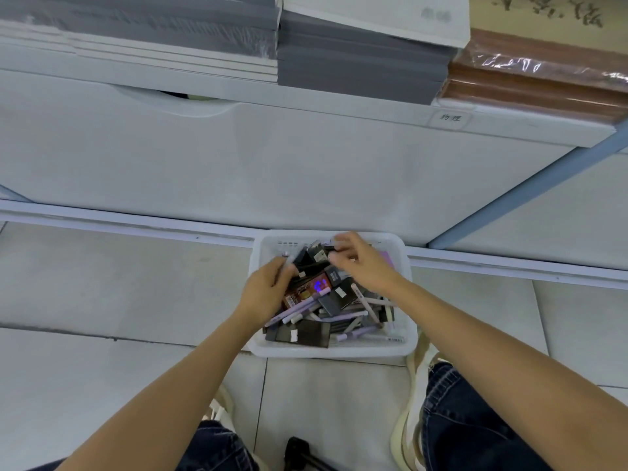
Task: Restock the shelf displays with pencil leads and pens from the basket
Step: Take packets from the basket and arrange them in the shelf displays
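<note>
A white plastic basket sits on the floor against the shelf base. It holds several black lead boxes, a brown pack and several lilac pens. My left hand is at the basket's left side, fingers closed around small black lead boxes. My right hand reaches over the far half, its fingertips pinching a black box. Both hands are slightly blurred.
A white shelf cabinet stands directly behind the basket, its top stacked with grey notebooks and brown wrapped ones. Grey floor tiles spread left and right. My jeans and shoes flank a black object at the bottom.
</note>
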Motion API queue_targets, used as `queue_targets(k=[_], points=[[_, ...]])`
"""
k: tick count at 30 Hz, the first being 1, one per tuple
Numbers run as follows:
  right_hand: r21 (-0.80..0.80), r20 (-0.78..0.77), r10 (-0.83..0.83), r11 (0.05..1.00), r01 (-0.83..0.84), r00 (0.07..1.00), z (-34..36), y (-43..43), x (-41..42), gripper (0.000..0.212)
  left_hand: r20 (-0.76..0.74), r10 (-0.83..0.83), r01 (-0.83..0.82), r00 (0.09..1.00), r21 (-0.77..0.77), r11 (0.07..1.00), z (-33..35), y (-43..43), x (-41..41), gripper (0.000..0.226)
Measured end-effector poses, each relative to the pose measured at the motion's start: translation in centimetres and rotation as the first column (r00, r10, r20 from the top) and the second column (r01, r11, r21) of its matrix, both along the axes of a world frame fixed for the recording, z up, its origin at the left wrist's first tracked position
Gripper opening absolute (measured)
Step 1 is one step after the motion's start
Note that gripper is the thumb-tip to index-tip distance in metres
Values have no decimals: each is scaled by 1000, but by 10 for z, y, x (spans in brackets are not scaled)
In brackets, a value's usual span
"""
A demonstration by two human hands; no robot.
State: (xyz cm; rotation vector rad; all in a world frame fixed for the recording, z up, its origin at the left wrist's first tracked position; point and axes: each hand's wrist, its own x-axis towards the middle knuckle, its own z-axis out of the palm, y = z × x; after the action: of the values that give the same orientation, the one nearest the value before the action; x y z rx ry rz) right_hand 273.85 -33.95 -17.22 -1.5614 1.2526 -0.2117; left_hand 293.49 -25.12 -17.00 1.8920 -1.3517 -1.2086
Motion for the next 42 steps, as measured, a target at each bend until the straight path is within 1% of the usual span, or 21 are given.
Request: queue_targets(k=[2, 3, 4, 6, 10, 13, 17, 19, 20, 21, 22, 23, 25, 27, 28, 29, 31, 32, 34, 38, 42], points=[[-24, -202, 174, 983, -183, 964, -21, 16, 0, 50, 59, 80, -82, 995, 32, 996, -10, 3, 13, 26], [-57, -245, 190, 976, -210, 951, -30, 24, 2, 46, 77, 96, -99, 992, 44, 994, -14, 5, 17, 25], [-96, -244, 149, 980, -177, 958, -36, 29, 5, 37, 87, 99, -104, 991, 54, 993, -17, 7, 20, 25], [-150, -192, 67, 984, -97, 979, -39, 30, 6, 20, 84, 92, -98, 992, 68, 993, -21, 8, 22, 26], [-72, -77, 109, 991, -115, 991, -20, 3, -10, 8, 25, 81, -82, 996, 39, 996, -18, 5, 20, 25], [-18, 26, 112, 994, -112, 993, 3, -20, -16, 6, -58, 48, -49, 997, -17, 999, -10, -2, 14, 20], [20, 165, 128, 991, -134, 978, 18, -20, 8, 16, -258, -48, 75, 965, 98, 992, -5, -6, 1, 36], [34, 185, 102, 993, -110, 977, 19, -15, 12, 13, -335, -4, 58, 942, 151, 987, -6, -4, 0, 32], [33, 169, 75, 996, -82, 983, 18, -13, 7, 10, -362, 29, 37, 932, 172, 984, -6, -3, 2, 28], [11, 101, 52, 999, -53, 994, 17, -11, -1, 10, -379, 53, 20, 924, 186, 982, -7, -1, 4, 27], [-44, -33, 48, 998, -49, 998, 14, -10, -13, 13, -389, 70, 8, 919, 194, 981, -8, 1, 7, 27], [-105, -218, 64, 991, -88, 974, 9, -8, -27, 16, -390, 82, -3, 917, 199, 980, -9, 2, 8, 28], [-116, -518, 132, 968, -223, 845, 0, -2, -50, 12, -380, 103, -22, 919, 212, 977, -10, 3, 7, 29], [-61, -659, 223, 936, -347, 719, -8, 8, -57, 9, -375, 96, -13, 922, 218, 976, -11, 1, 0, 29], [-54, -672, 243, 926, -373, 700, -12, 13, -54, 16, -374, 81, 3, 924, 220, 976, -11, 1, -4, 29], [-60, -640, 244, 929, -364, 728, -16, 19, -50, 24, -374, 69, 18, 925, 223, 975, -12, 0, -8, 29], [-75, -485, 235, 949, -308, 842, -21, 29, -39, 26, -385, 66, 28, 920, 233, 972, -13, 1, -14, 29], [-70, -429, 253, 948, -311, 867, -24, 33, -34, 24, -383, 60, 34, 922, 234, 972, -13, 1, -15, 29], [-91, -446, 275, 933, -349, 852, -30, 35, -32, 25, -366, 31, 55, 930, 223, 973, -15, 2, -13, 27], [-267, -487, 26, 947, -177, 873, -37, 22, -42, 40, -384, 78, 4, 920, 210, 978, -17, 3, -9, 19], [-170, -543, 82, 964, -205, 836, -46, 17, -45, 75, -415, 134, -36, 900, 236, 971, -19, 3, -10, 15]])
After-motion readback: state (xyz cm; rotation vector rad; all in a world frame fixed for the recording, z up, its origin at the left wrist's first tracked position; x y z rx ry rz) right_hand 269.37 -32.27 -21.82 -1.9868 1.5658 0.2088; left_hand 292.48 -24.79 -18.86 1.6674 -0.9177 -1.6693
